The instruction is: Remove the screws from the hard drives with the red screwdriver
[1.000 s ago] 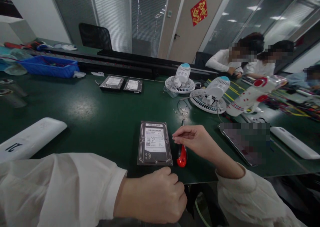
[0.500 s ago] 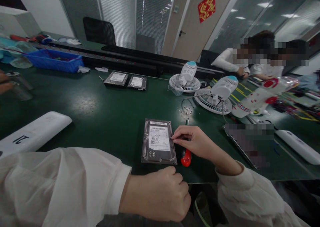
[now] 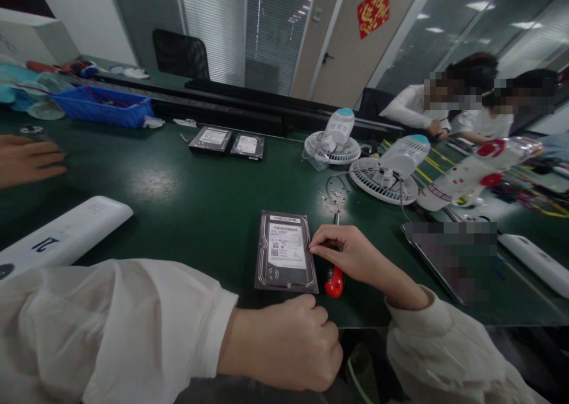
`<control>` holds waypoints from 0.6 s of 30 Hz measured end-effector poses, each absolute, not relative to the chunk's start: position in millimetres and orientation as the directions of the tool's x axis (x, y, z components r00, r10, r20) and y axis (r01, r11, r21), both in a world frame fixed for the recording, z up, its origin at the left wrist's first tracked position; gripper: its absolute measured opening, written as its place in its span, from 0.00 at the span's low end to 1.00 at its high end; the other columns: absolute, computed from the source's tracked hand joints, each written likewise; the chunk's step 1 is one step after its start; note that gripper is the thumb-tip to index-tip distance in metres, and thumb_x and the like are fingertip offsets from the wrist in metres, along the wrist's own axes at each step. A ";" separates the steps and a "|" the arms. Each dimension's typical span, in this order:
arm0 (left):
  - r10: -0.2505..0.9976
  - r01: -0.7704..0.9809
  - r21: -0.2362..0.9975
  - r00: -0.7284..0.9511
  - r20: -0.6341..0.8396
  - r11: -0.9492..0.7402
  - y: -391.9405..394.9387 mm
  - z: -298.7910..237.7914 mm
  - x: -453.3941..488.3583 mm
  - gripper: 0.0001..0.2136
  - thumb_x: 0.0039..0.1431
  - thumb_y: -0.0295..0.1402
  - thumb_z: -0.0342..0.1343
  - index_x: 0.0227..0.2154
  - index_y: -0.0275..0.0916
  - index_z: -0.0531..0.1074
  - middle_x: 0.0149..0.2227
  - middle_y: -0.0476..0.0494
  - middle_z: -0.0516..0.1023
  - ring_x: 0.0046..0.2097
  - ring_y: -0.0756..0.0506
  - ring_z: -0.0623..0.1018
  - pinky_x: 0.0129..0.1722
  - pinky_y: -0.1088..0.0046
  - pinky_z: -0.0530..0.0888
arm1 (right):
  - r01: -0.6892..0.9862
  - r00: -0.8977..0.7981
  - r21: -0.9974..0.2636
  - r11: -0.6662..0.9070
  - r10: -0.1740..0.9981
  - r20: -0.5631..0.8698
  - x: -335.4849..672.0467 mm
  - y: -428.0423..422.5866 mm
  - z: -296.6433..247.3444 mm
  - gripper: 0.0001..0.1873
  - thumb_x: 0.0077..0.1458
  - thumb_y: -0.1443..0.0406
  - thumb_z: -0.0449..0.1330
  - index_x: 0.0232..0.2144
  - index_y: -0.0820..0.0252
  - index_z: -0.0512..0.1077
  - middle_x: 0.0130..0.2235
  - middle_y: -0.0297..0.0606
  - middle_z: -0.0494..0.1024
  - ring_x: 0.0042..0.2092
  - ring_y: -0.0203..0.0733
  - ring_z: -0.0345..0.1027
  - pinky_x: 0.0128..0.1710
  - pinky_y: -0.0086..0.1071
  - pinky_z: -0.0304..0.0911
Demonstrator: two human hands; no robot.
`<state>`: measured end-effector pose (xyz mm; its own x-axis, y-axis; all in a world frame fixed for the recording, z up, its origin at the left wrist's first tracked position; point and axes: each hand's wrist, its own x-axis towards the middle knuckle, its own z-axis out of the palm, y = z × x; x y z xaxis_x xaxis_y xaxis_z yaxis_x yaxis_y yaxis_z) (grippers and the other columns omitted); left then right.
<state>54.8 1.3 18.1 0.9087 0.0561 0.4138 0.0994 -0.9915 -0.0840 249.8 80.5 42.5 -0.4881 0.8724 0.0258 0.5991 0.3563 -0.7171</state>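
Observation:
A hard drive (image 3: 268,256) with a white label lies flat on the green table, its label side up. My right hand (image 3: 351,253) has thumb and forefinger pinched together at the drive's right edge. Whatever is between those fingertips is too small or hidden to make out. Under and beside this hand lies a screwdriver (image 3: 333,284) with a red handle, its shaft pointing away from me. My left hand (image 3: 284,345) is closed in a fist at the table's front edge, just below the drive. Its inner side faces away, so any contents are hidden.
Several small screws (image 3: 335,195) lie scattered beyond my right hand, near two white fans (image 3: 384,182). Two more drives (image 3: 247,146) lie farther back. A blue basket (image 3: 106,108), a white case (image 3: 84,229), a tablet-like slab (image 3: 433,268) and another person's hand (image 3: 31,161) are around.
The view has shifted slightly. At the far left, another person's hand has come farther into view, near the metal cylinders. My two hands have barely moved.

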 end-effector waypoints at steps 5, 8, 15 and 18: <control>0.055 0.103 -0.094 0.906 0.419 -0.990 1.6 17.5 54.6 0.06 0.63 0.30 0.56 0.31 0.34 0.72 0.27 0.45 0.73 0.27 0.46 0.73 0.24 0.67 0.60 | 0.596 -0.461 -0.749 0.291 0.887 -0.022 246.4 79.2 45.1 0.09 0.56 0.61 0.64 0.30 0.61 0.78 0.31 0.36 0.79 0.33 0.34 0.72 0.34 0.29 0.66; 0.058 0.106 -0.092 0.905 0.421 -0.990 1.9 17.6 54.9 0.06 0.62 0.30 0.56 0.30 0.35 0.73 0.27 0.45 0.73 0.27 0.46 0.72 0.24 0.67 0.60 | 0.571 -0.423 -0.781 0.252 0.906 -0.016 243.4 76.7 47.1 0.09 0.54 0.61 0.65 0.27 0.61 0.78 0.30 0.37 0.79 0.33 0.35 0.72 0.34 0.29 0.67; 0.066 0.108 -0.082 0.912 0.404 -0.991 3.1 17.2 56.7 0.06 0.62 0.30 0.57 0.31 0.35 0.73 0.27 0.45 0.74 0.27 0.47 0.74 0.24 0.67 0.61 | 0.562 -0.310 -0.824 0.074 0.942 -0.127 234.1 75.9 53.0 0.08 0.49 0.62 0.67 0.24 0.62 0.79 0.25 0.35 0.79 0.27 0.34 0.70 0.27 0.28 0.64; 0.071 0.110 -0.076 0.917 0.393 -0.991 3.1 16.3 56.1 0.06 0.62 0.31 0.57 0.30 0.35 0.73 0.27 0.44 0.75 0.28 0.47 0.74 0.25 0.68 0.62 | 0.586 -0.290 -0.809 0.049 0.945 -0.153 230.3 78.5 55.0 0.08 0.49 0.63 0.66 0.22 0.62 0.77 0.22 0.34 0.77 0.25 0.33 0.68 0.25 0.28 0.63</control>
<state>56.1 3.1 16.3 0.9169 0.0714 0.3926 0.1097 -0.9911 -0.0760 230.3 78.5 55.0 -0.2899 0.9447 -0.1532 0.5863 0.0488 -0.8087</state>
